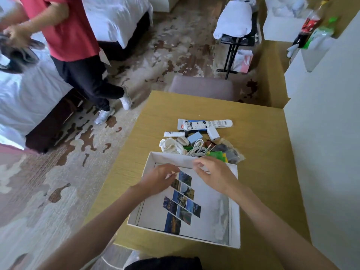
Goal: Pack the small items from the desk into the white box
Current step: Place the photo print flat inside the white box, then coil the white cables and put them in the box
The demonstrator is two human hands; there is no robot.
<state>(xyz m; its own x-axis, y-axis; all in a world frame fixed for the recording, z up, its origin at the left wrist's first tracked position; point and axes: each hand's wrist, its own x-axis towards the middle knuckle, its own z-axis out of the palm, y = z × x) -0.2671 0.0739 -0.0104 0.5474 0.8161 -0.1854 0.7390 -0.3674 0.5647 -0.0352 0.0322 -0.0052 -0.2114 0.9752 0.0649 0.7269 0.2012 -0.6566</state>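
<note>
The white box (150,162) lies open on the wooden desk (263,152), with a white sheet printed with a photo collage (210,203) inside it. My left hand (159,179) rests, fingers bent, on the sheet's far left part. My right hand (212,173) hovers at the box's far wall, fingers curved and apart, holding nothing. Just beyond the box lie the small items: a long white tube (204,123), a short tube (173,134), a blue block (194,138), a white charger (213,133), a coiled white cable (197,150), a white cloth (171,146), a green packet (216,154) and a clear bag (232,152).
A chair (202,86) stands at the desk's far edge. A person in a red shirt (66,28) stands between two beds at the left. A white wall (327,152) borders the desk on the right, and bottles (309,24) stand on a ledge beyond it.
</note>
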